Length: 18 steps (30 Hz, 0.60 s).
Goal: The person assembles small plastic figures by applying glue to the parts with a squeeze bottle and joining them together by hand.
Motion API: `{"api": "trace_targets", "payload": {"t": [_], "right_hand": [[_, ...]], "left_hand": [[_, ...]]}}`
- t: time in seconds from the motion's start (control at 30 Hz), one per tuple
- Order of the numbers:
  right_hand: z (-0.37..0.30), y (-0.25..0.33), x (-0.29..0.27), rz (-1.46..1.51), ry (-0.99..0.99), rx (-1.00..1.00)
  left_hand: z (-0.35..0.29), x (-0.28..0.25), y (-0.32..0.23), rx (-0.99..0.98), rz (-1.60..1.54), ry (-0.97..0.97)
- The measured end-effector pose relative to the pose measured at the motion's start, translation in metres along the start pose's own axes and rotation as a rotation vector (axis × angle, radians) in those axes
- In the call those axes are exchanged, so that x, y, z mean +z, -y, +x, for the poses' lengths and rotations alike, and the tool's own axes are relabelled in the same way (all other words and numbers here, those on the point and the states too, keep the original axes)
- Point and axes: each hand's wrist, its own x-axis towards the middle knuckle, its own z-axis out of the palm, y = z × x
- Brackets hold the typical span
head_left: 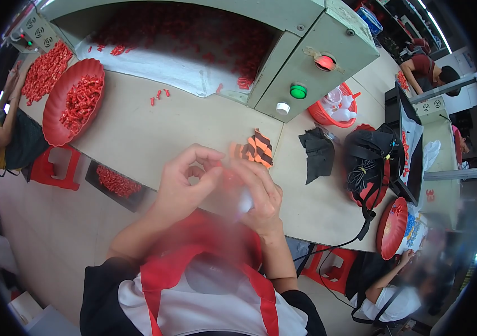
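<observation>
Over the near edge of the worktable, my left hand is raised with its thumb and index finger pinched together around a small red piece, mostly hidden by the fingertips. Close beside it, my right hand is curled around a blurred whitish object whose kind I cannot make out. A reddish smear lies between the hands. Just beyond my right fingers rests an orange and dark striped cloth. Several loose small red pieces lie farther off on the table.
A red scalloped tray full of red pieces stands at left. Ahead is a grey-green machine with lit buttons and a papered opening. A red basket with white bottles, a black cloth and a black bag sit right. Co-workers sit on both sides.
</observation>
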Motion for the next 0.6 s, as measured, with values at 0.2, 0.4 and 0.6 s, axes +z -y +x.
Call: {"api": "trace_targets", "payload": {"t": [0.2,0.4,0.6], "right_hand": [[-0.0001,-0.0005,0.0011,0.013,0.009,-0.004],[0.0025,0.0005,-0.0002,0.024,0.005,-0.016],[0.0028,0.0017,-0.0013,0.034,-0.009,-0.019]], "left_hand": [[0.0007,-0.0006,0.0009,-0.005,-0.020,0.008],[0.0016,0.0004,0.0028,-0.011,-0.031,-0.002],[0.0008,0.0011,0.0040,-0.022,-0.053,0.021]]}}
